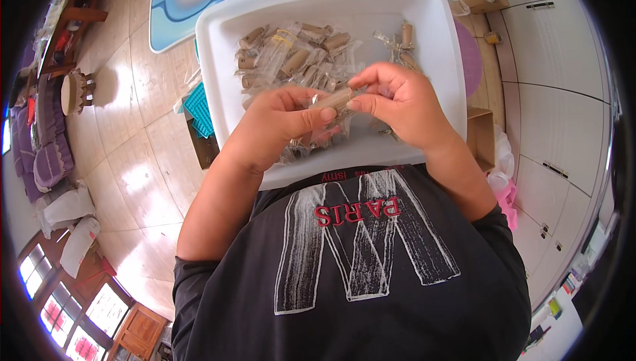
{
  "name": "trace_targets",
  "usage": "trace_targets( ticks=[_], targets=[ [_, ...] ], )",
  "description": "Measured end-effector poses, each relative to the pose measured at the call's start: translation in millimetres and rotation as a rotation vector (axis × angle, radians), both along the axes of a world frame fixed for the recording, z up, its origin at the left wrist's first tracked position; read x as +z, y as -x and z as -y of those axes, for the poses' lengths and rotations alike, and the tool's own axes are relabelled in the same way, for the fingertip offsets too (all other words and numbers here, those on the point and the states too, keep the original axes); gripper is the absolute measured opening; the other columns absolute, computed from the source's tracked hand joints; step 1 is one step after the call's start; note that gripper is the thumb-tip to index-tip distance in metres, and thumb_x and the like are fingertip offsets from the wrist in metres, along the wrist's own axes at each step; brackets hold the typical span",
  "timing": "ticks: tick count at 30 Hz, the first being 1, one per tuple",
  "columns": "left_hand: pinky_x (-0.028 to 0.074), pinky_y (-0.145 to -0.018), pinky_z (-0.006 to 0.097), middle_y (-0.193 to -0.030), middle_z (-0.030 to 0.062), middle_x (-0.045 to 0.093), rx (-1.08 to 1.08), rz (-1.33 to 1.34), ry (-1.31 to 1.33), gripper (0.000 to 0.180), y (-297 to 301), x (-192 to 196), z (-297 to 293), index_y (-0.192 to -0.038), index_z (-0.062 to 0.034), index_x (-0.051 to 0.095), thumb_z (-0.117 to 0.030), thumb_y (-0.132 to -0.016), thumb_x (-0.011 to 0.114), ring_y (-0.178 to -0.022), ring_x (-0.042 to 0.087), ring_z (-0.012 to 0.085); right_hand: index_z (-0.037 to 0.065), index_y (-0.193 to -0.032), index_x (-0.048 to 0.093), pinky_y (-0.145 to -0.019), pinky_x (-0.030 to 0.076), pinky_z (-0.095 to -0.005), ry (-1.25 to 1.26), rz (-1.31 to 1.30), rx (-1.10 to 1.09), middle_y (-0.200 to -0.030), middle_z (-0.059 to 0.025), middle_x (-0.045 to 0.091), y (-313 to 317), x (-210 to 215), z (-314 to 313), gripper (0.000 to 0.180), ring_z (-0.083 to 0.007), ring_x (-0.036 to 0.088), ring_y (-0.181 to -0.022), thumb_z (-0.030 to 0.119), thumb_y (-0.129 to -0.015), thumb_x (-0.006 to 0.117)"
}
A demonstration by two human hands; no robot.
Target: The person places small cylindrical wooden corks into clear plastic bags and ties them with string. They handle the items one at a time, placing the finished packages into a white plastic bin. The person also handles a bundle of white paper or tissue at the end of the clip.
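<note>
Item — brown tube (333,99) in a clear wrapper, held level between both hands above the white tray (437,43), near the tray's 6 o'clock edge.

Left hand (278,126): closed, thumb pressed on the tube's near end.

Right hand (397,99): fingers pinched on the tube's far end and its wrapper.

Stock — pile of wrapped tubes (291,56) at 11 o'clock in the tray; a few more (401,43) at 1 o'clock.

Step, as judged: wrapping or unwrapping one tube — which, cannot tell. Next move calls for a steady two-handed pinch on slippery film.

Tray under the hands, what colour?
White tray, plain; head view shows it.
</note>
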State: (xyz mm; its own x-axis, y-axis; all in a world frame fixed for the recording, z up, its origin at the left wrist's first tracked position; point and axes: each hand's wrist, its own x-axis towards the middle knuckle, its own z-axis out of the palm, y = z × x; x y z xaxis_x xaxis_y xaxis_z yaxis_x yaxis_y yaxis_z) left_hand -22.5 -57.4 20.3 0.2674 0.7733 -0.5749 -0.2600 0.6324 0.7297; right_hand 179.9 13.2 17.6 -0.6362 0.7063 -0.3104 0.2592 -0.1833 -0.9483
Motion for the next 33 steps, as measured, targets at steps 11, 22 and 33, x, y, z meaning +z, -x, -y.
trace_targets(
  ticks=[11,22,33],
  targets=[
    [0.052,-0.074,0.028,-0.096,0.0094,0.062,0.149,0.122,0.021,0.028,-12,-1,0,-0.108,0.0013,0.056,-0.013,-0.084,0.062,-0.085,0.062,0.0173,0.002,-0.086,0.066,-0.057,0.04,-0.0217,-0.48,-0.029,-0.14,-0.078,-0.0022,0.057,1,-2,5,0.01,-0.0079,0.052,-0.066,0.008,-0.079,0.066],
    [0.046,-0.083,0.028,-0.099,0.0043,0.063,0.43,0.288,0.046,0.025,-38,-7,-1,-0.109,-0.0023,0.057,-0.017,-0.089,0.056,-0.092,0.058,0.011,0.001,-0.09,0.066,-0.065,0.043,-0.0236,-0.21,-0.061,-0.289,-0.086,-0.0056,0.061,5,-7,9,0.013,-0.0118,0.055,-0.076,0.01,-0.081,0.064],
    [0.046,-0.071,0.023,-0.088,0.005,0.063,0.272,0.066,-0.131,0.023,-30,-2,-13,-0.104,0.0032,0.06,-0.01,-0.085,0.06,-0.078,0.057,0.0094,-0.001,-0.084,0.064,-0.065,0.042,-0.0241,-0.327,-0.132,-0.046,-0.081,-0.0057,0.061,-8,2,-4,0.007,-0.0119,0.055,-0.074,0.001,-0.078,0.063]
  ],
)
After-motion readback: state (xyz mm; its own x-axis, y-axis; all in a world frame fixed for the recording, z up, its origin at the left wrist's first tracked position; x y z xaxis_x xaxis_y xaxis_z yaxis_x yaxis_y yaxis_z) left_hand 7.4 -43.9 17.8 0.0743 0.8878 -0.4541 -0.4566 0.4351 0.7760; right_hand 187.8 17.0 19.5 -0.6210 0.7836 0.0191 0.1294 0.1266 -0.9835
